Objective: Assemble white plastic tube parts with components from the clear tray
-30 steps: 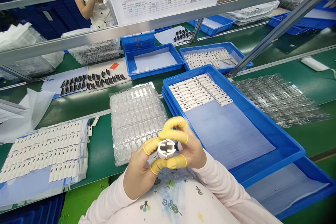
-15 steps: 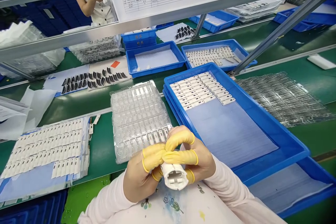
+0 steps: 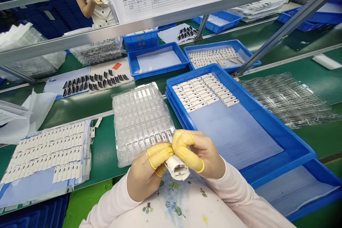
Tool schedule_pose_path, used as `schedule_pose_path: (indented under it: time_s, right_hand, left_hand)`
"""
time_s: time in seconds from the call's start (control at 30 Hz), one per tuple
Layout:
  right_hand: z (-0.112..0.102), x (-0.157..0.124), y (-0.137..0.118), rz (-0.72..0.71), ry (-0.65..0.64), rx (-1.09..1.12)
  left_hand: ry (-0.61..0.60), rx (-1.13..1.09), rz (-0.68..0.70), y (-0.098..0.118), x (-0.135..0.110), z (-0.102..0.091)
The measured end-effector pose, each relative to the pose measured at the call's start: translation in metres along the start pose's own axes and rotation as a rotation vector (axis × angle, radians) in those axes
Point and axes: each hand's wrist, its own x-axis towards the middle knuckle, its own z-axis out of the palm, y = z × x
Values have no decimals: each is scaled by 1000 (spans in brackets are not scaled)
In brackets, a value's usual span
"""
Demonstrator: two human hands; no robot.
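Observation:
Close to my chest, my left hand (image 3: 151, 165) is closed around a white hollow plastic housing (image 3: 179, 170), its open end facing me. My right hand (image 3: 201, 151) is closed too, its yellow-covered fingertips pressed together at the top of the housing, against the left fingertips. Whatever lies between those tips is hidden. Both hands wear yellow finger cots. Just beyond them lies a clear blister tray (image 3: 143, 114) with several white slotted pieces in its nearer rows. Right of my hands, a blue tray (image 3: 256, 121) holds rows of white slotted pieces (image 3: 197, 92) on a pale sheet.
Left, a stack of boards carries rows of white pieces (image 3: 48, 146). Behind are curved black parts (image 3: 98, 80) and more blue trays (image 3: 157, 57). A metal frame bar (image 3: 149, 17) crosses above. Clear blister trays (image 3: 291, 99) lie right. A co-worker's hand (image 3: 97, 0) shows beyond.
My right fingers have shifted from lying across the housing to bunching at its top. The housing has risen slightly and tilted. The co-worker's hand has moved a little.

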Motion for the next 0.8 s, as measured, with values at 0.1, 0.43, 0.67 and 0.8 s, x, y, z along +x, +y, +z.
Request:
schedule_pose_path:
  time_s: [0.1,0.43,0.67,0.8]
  right_hand:
    - [1,-4,6,13,9,103]
    - [-1,-16,33,-304,-32,-94]
    - [3,-15,31,-349,-15,-168]
    - [1,-15,31,-344,-32,-195]
  left_hand:
    - [6,-17,-16,-1,0,-1]
    - [23,-132,-66,-4,-3,1]
    - [28,-141,-94,-3,-5,-2]
    - [30,-123,-111,-2,-4,-2]
